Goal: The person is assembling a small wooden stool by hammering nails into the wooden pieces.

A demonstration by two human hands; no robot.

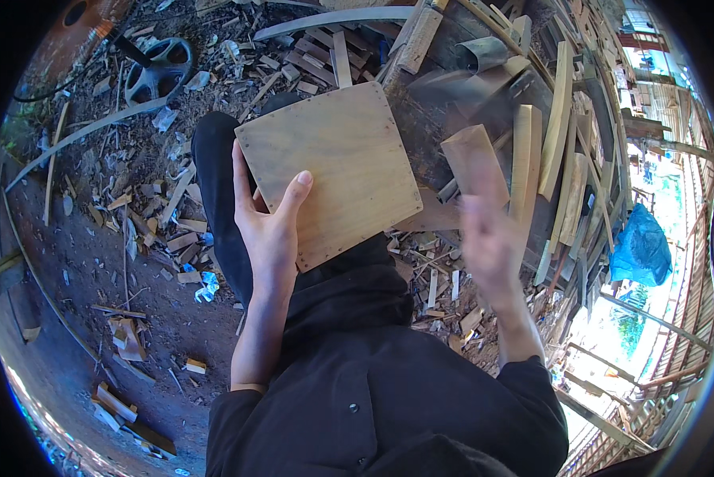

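My left hand (271,226) is closed on the left edge of a square wooden panel (337,171), its thumb on the upper face and its fingers along the side. Small dark nail heads line the panel's edges. The panel lies tilted above my lap; its underside is hidden. To the right of it my right hand (488,230) is smeared by motion, fingers curled round a blurred handle. A grey smear beyond looks like the head of a hammer (448,86), apart from the panel. Behind this hand stands a wood block (472,159).
Wooden offcuts (317,60) and scraps litter the ground ahead and to the left. Long curved strips (559,119) are piled at the right, near a blue plastic bag (641,246). A dark spoked wheel (160,71) is at the far left.
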